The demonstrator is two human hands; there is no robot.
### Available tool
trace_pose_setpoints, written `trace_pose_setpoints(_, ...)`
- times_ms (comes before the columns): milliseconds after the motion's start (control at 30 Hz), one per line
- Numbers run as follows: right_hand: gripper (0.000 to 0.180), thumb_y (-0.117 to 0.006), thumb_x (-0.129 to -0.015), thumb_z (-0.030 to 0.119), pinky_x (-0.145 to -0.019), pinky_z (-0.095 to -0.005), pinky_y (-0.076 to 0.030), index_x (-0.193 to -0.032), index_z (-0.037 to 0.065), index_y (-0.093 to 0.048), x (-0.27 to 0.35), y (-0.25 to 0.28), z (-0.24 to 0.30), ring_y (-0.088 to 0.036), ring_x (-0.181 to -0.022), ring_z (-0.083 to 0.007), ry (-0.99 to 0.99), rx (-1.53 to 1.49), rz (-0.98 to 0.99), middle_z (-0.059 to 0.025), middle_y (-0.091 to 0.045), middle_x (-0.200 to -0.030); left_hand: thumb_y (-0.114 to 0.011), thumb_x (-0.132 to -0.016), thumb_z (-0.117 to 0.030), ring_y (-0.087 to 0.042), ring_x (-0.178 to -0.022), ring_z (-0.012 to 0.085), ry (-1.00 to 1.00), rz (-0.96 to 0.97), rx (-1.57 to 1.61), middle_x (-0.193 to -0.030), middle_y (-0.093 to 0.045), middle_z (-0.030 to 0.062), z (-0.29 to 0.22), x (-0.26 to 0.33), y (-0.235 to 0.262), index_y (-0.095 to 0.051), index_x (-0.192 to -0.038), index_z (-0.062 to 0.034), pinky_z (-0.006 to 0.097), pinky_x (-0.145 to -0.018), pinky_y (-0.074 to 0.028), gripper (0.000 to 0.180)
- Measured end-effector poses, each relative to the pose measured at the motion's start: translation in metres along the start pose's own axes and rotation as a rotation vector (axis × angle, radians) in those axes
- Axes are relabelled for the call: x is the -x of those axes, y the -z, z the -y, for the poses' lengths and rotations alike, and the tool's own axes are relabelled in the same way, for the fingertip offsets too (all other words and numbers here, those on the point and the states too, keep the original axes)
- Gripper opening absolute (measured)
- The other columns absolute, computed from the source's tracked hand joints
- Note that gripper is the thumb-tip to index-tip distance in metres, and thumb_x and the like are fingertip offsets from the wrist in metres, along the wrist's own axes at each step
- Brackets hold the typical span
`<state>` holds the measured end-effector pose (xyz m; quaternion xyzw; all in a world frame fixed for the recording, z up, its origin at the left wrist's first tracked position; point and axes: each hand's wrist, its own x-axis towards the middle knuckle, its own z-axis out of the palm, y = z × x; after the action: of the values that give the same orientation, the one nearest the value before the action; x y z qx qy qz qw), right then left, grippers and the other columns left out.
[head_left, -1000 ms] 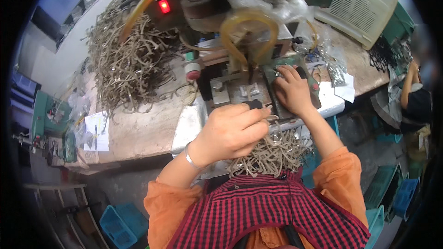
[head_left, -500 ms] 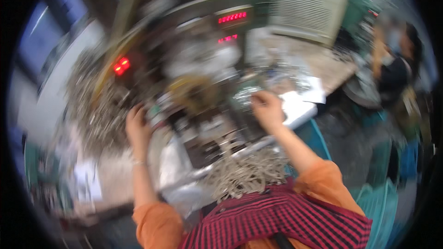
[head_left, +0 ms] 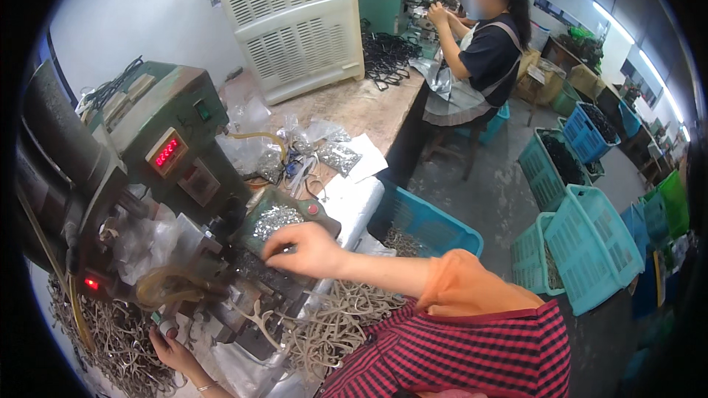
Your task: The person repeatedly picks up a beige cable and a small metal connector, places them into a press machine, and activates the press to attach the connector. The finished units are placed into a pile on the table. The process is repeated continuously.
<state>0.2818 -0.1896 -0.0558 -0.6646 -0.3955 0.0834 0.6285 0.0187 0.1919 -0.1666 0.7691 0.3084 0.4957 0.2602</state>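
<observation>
right hand point(head_left: 308, 252): grip curled, fingertips close together; whether a part is pinched, cannot tell. small shiny parts point(head_left: 276, 221) lie heaped just beyond it, this hand nearer. left hand point(head_left: 174, 354): at the push-button point(head_left: 169, 330); contact and closure cannot be told. forked beige piece point(head_left: 259, 318) lies between the hands, long axis toward the beige heap point(head_left: 328, 324).

Small-parts factory workshop, identified by a green bench-mounted machine point(head_left: 181, 125) with a red digital counter point(head_left: 165, 152), heaped pale curved parts point(head_left: 332, 320), and a co-worker point(head_left: 493, 55) seated at the same long bench point(head_left: 383, 114). Plastic crates point(head_left: 590, 250) occupy the grey floor point(head_left: 487, 195); fluorescent tubes point(head_left: 613, 22) light the room.
</observation>
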Motion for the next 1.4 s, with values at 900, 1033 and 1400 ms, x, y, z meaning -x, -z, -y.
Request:
trace_pose_setpoints(900,0.036,-0.059,-0.079,-0.001,-0.09,-0.0488,-0.054,-0.115,0.004,-0.062,-0.004,-0.062,0.036,-0.067,-0.104,-0.0398,0.265,-0.033,-0.052,-0.0183,-0.071,-0.105,-0.059,-0.106,-0.017,-0.063,-0.076,0.0241,-0.641,0.063,0.49,-0.087,-0.064,0.0165,-0.261,0.035,0.004,-0.051,-0.093,0.0001,0.037,-0.069,-0.058,0.023)
trace_pose_setpoints(1033,0.021,-0.063,-0.081,0.003,-0.095,-0.0457,-0.054,-0.1,0.005,-0.07,-0.012,-0.027,-0.035,-0.061,-0.12,-0.0357,0.277,0.51,-0.3,-0.0147,-0.068,-0.119,-0.065,-0.101,-0.009,-0.072,-0.085,0.0326,-0.813,0.244,0.353,-0.098,-0.071,0.0255,-0.262,0.057,-0.018,-0.055,-0.104,0.0028,0.044,-0.076,-0.063,0.016)
trace_pose_setpoints(1400,0.015,-0.068,-0.084,0.007,-0.089,-0.0405,-0.055,-0.098,0.007,-0.071,0.002,-0.016,-0.085,-0.065,-0.116,-0.0294,0.298,0.507,-0.34,-0.0103,-0.07,-0.116,-0.071,-0.098,-0.01,-0.073,-0.089,0.0321,-0.725,0.354,0.08,-0.1,-0.075,0.0189,-0.274,0.074,-0.036,-0.065,-0.103,0.0007,0.038,-0.08,-0.057,0.013)
